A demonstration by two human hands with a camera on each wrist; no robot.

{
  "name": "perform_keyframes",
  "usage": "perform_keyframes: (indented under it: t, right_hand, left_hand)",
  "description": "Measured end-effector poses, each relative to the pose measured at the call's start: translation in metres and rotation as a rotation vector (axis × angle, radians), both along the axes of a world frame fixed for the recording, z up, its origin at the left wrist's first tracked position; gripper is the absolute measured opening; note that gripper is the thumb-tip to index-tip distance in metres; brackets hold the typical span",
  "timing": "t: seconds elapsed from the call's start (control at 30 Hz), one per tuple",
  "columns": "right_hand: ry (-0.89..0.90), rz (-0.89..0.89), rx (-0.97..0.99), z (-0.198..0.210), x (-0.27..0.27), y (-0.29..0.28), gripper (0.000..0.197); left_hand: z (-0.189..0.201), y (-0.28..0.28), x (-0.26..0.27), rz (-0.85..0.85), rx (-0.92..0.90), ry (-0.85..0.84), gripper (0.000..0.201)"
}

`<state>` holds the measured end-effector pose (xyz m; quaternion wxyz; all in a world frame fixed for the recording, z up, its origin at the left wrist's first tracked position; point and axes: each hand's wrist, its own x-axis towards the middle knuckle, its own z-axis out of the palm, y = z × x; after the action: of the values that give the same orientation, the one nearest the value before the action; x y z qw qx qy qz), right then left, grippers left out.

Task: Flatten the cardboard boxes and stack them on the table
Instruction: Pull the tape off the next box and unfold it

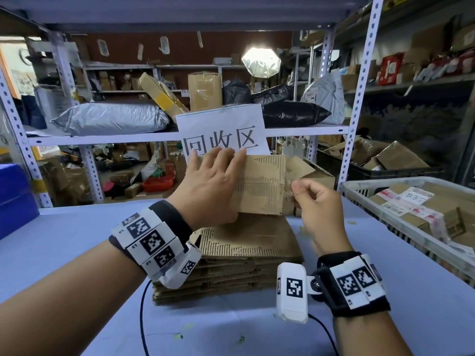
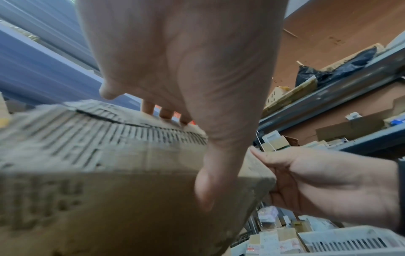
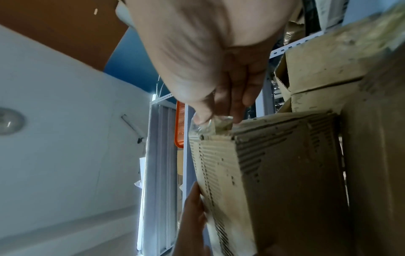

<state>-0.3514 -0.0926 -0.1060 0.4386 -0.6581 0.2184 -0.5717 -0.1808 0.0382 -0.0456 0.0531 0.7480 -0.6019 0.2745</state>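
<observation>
- Left hand (image 1: 205, 183) lies spread over the near face of a cardboard box (image 1: 262, 186), fingers straight across the top edge and thumb tucked under the bottom edge, so the box is clamped between them and held up off the pile.
- Right hand (image 1: 318, 209), just to the right of that box, has thumb and fingers pinched together on a scrap of clear tape (image 3: 205, 127) at the box's corner; it looks like the tape is being peeled off.
- Directly under both hands sits a stack of flattened cardboard (image 1: 239, 258) on the blue table (image 1: 64, 242), several layers deep and roughly squared up.
- Off to the right of the right hand, a white crate (image 1: 385, 209) holds more taped-up boxes (image 1: 421, 209) not yet flattened.
- Beyond the fingertips of the left hand stands a paper sign (image 1: 221, 129) clipped to the shelf.
- My guess: well underway. A good pile is done, this box needs its tape off and squashing flat, and the crate's load is left.
</observation>
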Motion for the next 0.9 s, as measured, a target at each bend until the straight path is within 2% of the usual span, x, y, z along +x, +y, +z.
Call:
perform_keyframes:
  t: [0.1, 0.27, 0.4, 0.47, 0.57, 0.6, 0.73, 0.83, 0.9]
  right_hand:
    - [-0.040, 0.149, 0.078, 0.002, 0.004, 0.006, 0.017]
    - [-0.266, 0.494, 0.359, 0.006, 0.006, 0.009, 0.007]
    - [-0.274, 0.599, 0.385, 0.005, 0.007, 0.012, 0.027]
    - [-0.153, 0.562, 0.316, 0.004, 0.006, 0.013, 0.027]
    - [0.015, 0.373, 0.163, 0.002, 0.009, 0.016, 0.006]
    - [0.040, 0.318, 0.109, 0.000, 0.010, 0.017, 0.006]
    - [0.057, 0.234, 0.006, 0.000, 0.013, 0.024, 0.008]
    - [0.055, 0.153, -0.055, 0.003, 0.013, 0.027, 0.019]
    - [0.073, 0.141, -0.059, 0.006, 0.014, 0.026, 0.012]
  left_hand:
    - [-0.004, -0.001, -0.009, -0.036, -0.029, 0.008, 0.122]
    - [0.000, 0.009, -0.004, -0.107, -0.069, 0.051, 0.124]
    - [-0.010, 0.024, 0.001, -0.148, -0.146, 0.155, 0.125]
    - [-0.019, 0.030, 0.003, -0.139, -0.192, 0.208, 0.125]
    - [-0.033, 0.038, 0.010, -0.112, -0.287, 0.314, 0.123]
    - [-0.038, 0.039, 0.012, -0.110, -0.313, 0.350, 0.123]
    - [-0.047, 0.042, 0.013, -0.117, -0.357, 0.391, 0.126]
    - [-0.048, 0.042, 0.013, -0.113, -0.379, 0.368, 0.125]
    - [-0.049, 0.041, 0.011, -0.113, -0.379, 0.358, 0.123]
